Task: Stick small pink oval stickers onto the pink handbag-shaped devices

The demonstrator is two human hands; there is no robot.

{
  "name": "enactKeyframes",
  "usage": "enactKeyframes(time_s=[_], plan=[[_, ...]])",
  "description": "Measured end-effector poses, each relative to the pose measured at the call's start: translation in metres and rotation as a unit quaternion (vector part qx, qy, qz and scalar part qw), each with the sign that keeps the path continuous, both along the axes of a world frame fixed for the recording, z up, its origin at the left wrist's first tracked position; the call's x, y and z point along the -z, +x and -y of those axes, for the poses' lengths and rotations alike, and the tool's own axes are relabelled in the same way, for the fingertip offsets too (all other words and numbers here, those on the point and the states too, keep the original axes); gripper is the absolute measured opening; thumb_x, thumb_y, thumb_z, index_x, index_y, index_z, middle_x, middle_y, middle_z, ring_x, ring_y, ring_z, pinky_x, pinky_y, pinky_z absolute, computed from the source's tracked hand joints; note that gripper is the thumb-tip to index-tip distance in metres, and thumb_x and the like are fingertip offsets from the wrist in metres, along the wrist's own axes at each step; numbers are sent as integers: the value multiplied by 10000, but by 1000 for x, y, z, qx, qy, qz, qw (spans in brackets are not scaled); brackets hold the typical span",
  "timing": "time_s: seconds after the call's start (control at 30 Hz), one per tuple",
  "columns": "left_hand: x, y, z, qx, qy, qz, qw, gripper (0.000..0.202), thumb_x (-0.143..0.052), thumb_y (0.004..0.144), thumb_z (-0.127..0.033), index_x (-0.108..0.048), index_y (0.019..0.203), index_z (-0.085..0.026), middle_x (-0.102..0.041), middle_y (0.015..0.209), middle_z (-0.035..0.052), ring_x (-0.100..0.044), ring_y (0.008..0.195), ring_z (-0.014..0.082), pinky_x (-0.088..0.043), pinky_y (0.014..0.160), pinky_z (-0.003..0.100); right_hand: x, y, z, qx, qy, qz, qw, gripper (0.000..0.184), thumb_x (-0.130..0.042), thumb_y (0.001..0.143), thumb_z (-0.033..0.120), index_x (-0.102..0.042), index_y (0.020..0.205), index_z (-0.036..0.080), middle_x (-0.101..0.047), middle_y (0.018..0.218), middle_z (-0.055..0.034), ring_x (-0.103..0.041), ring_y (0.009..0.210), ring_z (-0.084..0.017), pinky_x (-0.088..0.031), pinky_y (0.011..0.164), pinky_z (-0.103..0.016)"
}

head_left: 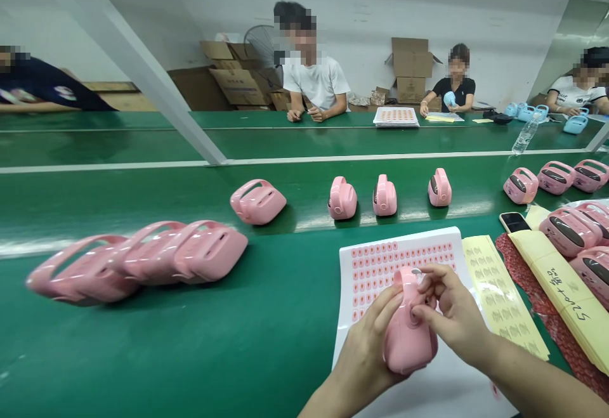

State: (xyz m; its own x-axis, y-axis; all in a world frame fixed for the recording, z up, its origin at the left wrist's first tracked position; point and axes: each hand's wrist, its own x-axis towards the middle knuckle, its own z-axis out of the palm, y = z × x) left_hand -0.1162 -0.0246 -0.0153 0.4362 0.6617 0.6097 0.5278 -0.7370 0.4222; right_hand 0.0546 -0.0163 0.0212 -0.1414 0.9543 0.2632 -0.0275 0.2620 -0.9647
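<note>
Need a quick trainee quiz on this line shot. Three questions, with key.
1. What do the left hand and right hand hold over the white sheet of small pink labels?
2. What lies immediately right of that white sheet? A) a steel ruler B) a yellow sheet of labels C) a coiled black cable
3. True or false: the seated co-worker across the belt holds a light-blue housing.

Key:
1. A pink plastic housing
2. B
3. True
</note>
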Motion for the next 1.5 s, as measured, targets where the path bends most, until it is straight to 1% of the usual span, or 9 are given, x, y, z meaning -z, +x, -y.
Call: enactKeyframes(time_s=[0.17, 0.37, 0.6, 0.73, 0.93, 1.2, 1.33, 1.4, 1.5], plan=[[2, -2, 1, 3, 0, 3, 1000, 989, -756, 606, -290, -160, 1395, -253, -542, 1261, 190, -537, 1135, 339, -505, 859, 450, 1, -1, -1, 0, -12, -2, 1000, 386, -561, 725, 136, -497, 1083, 263, -511, 834, 1, -547, 679, -122, -478, 625, -270], [-1, 0, 2, 5, -1, 8, 1000, 989, -759, 612, -293, -159, 1398, -271, -537, 1250, 175, -545, 1127, 321, -517, 843, 435, 0, -1, 2, 41, 124, 90, 987, 401, -512, 775, 97, -460, 1128, 280, -523, 808, 1, -546, 694, -135, -496, 602, -256], [5, 0, 1, 5, 0, 30, 1000, 984, -765, 572, -240, -217, 1382, -348, -440, 1291, 145, -578, 1056, 316, -542, 754, 412, 0, 8, 0, 53, 370, 229, 899, 578, -394, 855, 60, -248, 1375, 268, -594, 1076, -95, -575, 1006, -198, -505, 844, -367], [15, -2, 2, 21, -14, 64, 998, 999, -787, 481, -190, -314, 1351, -326, -371, 1308, 143, -537, 1091, 341, -523, 778, 410, 13, 20, -24, 18, 210, 239, 948, 547, -393, 858, 101, -265, 1368, 251, -514, 1259, -120, -458, 1211, -230, -413, 969, -448], [1, 2, 8, 74, -74, 143, 984, 912, -801, 532, -334, -344, 1321, -370, -398, 1267, 132, -481, 1155, 366, -480, 840, 479, 40, 18, -52, -162, -111, 113, 974, 472, -502, 801, 181, -413, 1263, 223, -559, 676, 49, -550, 607, -111, -445, 561, -230], [5, 5, -4, 130, -97, 164, 973, 705, -697, 646, -515, -402, 1283, -457, -401, 1362, 104, -437, 1214, 383, -434, 904, 547, 51, 27, -40, -76, -159, 16, 984, 430, -570, 753, 322, -464, 1157, 223, -480, 558, 89, -427, 447, -86, -317, 432, -195], [30, 10, -19, 111, -167, 196, 960, 635, -611, 766, -441, -338, 1339, -435, -410, 1415, 75, -404, 1258, 335, -435, 930, 508, 27, 78, -59, 89, -98, 72, 989, 479, -497, 785, 345, -384, 1227, 199, -548, 654, 48, -476, 466, -107, -372, 443, -218], [45, 13, -24, 89, -255, 220, 937, 603, -541, 817, -425, -304, 1371, -385, -423, 1414, 80, -414, 1256, 306, -453, 920, 477, 8, 108, -78, 218, -38, 170, 960, 479, -439, 827, 311, -340, 1280, 192, -564, 693, 25, -536, 530, -139, -424, 503, -253], [61, 13, -32, 52, -315, 187, 929, 450, -550, 808, -405, -513, 1252, -342, -575, 1280, 72, -535, 1151, 285, -455, 923, 448, -17, 139, -121, 387, -15, 392, 834, 489, -421, 840, 215, -340, 1320, 172, -617, 823, -52, -614, 711, -217, -463, 635, -319]])
